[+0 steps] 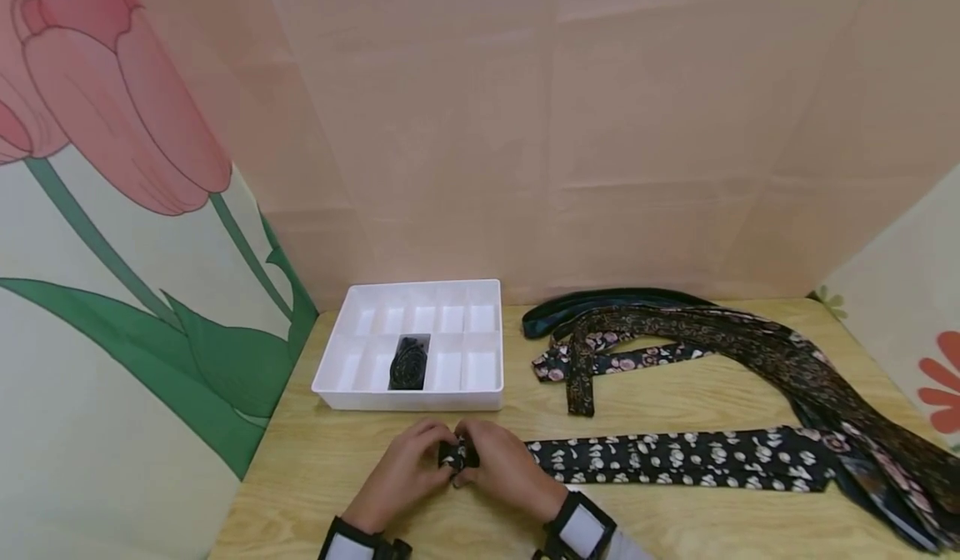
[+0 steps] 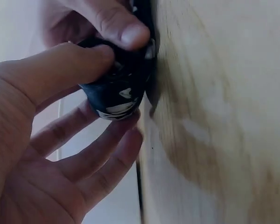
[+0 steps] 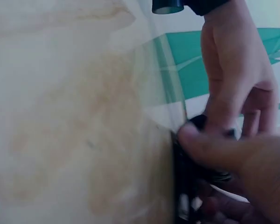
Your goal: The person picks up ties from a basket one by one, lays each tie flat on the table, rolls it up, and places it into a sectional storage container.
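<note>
A black necktie point(image 1: 675, 460) with white flowers lies flat along the table, its left end wound into a small roll point(image 2: 123, 95). My left hand point(image 1: 408, 464) pinches that roll from the left, thumb on top and fingers beneath. From the other side my right hand point(image 1: 506, 464) holds the roll too, its thumb pressed near the left one. In the right wrist view, the roll is mostly covered by the fingers. Behind the hands stands a white divided tray point(image 1: 408, 402). One of its front compartments holds a dark rolled necktie point(image 1: 408, 364).
Several more neckties are spread at the right: a brown patterned one point(image 1: 750, 343), a pink-flowered one point(image 1: 637, 362) and a dark glossy one point(image 1: 622, 297). Their ends bunch over the flowered tie's right end. A pink backdrop point(image 1: 562, 127) rises behind the wooden table point(image 1: 285, 477).
</note>
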A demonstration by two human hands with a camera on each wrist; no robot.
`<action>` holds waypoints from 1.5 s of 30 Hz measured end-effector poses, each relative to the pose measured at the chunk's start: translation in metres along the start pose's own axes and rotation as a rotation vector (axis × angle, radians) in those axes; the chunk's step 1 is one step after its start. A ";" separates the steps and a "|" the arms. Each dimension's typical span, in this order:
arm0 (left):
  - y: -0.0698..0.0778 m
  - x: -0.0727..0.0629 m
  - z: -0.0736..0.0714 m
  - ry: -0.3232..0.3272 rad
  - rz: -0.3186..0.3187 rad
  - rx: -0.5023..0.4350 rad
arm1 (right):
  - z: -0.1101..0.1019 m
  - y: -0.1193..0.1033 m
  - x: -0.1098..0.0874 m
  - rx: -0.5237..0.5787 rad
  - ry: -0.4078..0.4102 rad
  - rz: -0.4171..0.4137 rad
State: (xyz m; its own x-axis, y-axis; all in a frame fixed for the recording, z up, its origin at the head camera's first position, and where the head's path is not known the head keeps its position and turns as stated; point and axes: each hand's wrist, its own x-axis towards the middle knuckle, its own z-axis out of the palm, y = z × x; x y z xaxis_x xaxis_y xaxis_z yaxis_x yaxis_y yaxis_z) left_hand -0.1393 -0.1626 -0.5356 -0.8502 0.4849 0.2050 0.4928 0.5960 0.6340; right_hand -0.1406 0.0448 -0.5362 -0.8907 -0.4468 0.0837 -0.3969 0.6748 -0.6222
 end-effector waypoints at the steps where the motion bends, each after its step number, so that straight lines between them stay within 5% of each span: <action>1: 0.002 0.001 0.001 -0.002 0.018 0.026 | -0.002 0.000 -0.001 -0.018 -0.010 -0.006; 6: 0.009 0.007 0.002 -0.061 0.041 0.100 | -0.011 0.000 -0.006 -0.091 -0.018 -0.012; 12: 0.011 0.006 0.002 -0.148 -0.070 0.048 | -0.012 0.004 -0.010 -0.169 0.045 -0.004; 17: 0.013 0.005 0.000 -0.112 -0.041 0.125 | -0.012 0.004 -0.012 -0.129 0.052 -0.024; 23: 0.018 0.005 0.004 -0.107 -0.039 0.087 | -0.013 0.007 -0.017 -0.128 0.016 0.013; 28: 0.019 0.006 0.007 -0.075 0.061 0.156 | -0.016 0.010 -0.019 -0.088 -0.014 0.017; 36: 0.020 0.007 0.011 -0.134 0.041 0.121 | -0.016 0.017 -0.026 -0.126 0.019 0.010; 45: 0.026 0.008 0.007 -0.125 0.027 0.105 | -0.021 0.015 -0.030 -0.087 0.006 0.027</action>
State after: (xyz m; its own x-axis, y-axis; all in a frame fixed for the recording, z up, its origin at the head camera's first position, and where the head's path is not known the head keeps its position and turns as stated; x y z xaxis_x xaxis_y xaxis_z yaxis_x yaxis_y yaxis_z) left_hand -0.1325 -0.1388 -0.5225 -0.8101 0.5734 0.1226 0.5374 0.6424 0.5464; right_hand -0.1248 0.0810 -0.5315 -0.9026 -0.4243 0.0722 -0.3900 0.7355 -0.5540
